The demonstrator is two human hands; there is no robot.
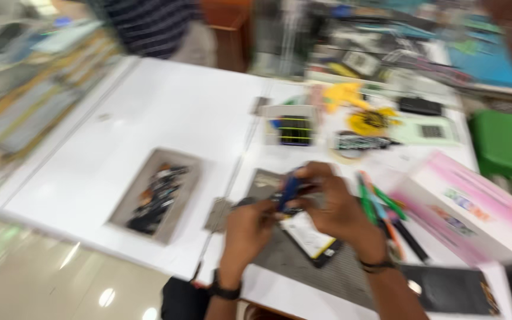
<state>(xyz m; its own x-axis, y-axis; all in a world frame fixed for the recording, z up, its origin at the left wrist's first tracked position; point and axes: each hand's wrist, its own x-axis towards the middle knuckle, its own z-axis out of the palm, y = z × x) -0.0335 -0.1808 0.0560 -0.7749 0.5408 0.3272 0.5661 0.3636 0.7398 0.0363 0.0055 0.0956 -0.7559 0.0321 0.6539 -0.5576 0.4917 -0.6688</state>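
Observation:
The picture is blurred by motion. Both my hands meet over a grey work mat [303, 261] near the front of a white table [167, 112]. My right hand [333, 204] grips a blue-handled tool [289, 191], held roughly upright. My left hand [250, 228] is closed beside it, touching the tool's lower end or a small dark part there; which one I cannot tell. Under the hands lies an opened flat device with a white and yellow inside [310, 238].
A grey tray of small dark parts [155, 195] lies left of the hands. Several screwdrivers and pens [386, 213] and a pink and white box [475, 207] sit to the right. Yellow tools [357, 106] clutter the far side. A person in a striped shirt [149, 24] stands beyond the table.

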